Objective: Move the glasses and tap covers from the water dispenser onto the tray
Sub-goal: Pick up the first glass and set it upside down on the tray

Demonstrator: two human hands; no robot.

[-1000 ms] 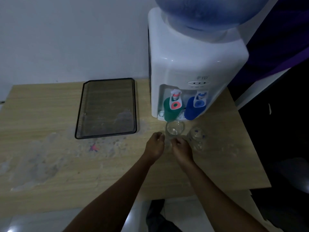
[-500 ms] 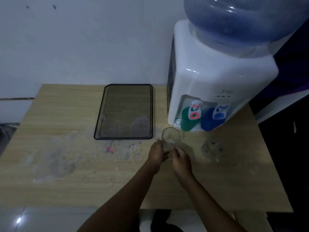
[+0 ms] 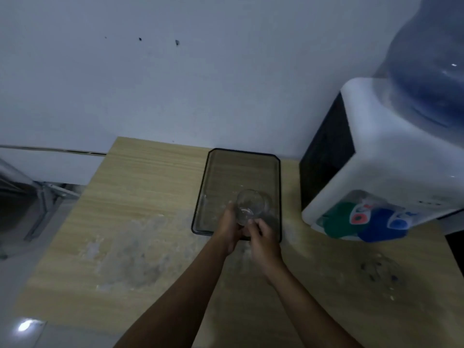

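A clear glass (image 3: 249,205) is held upright over the near part of the black-rimmed tray (image 3: 241,156). My left hand (image 3: 229,228) grips its left side and my right hand (image 3: 263,238) grips its base from the right. A second clear glass (image 3: 381,271) stands on the table to the right, blurred. On the white water dispenser (image 3: 386,159), a green cover (image 3: 337,218) and a blue cover (image 3: 379,226) sit over the taps.
The wooden table (image 3: 140,217) has pale stains on its left half. A large blue water bottle (image 3: 426,71) tops the dispenser. A white wall stands behind, and the floor drops off past the table's left edge.
Both hands have carried the glass leftward from in front of the dispenser to above the tray. My view has swung left, so the dispenser now sits at the right edge.
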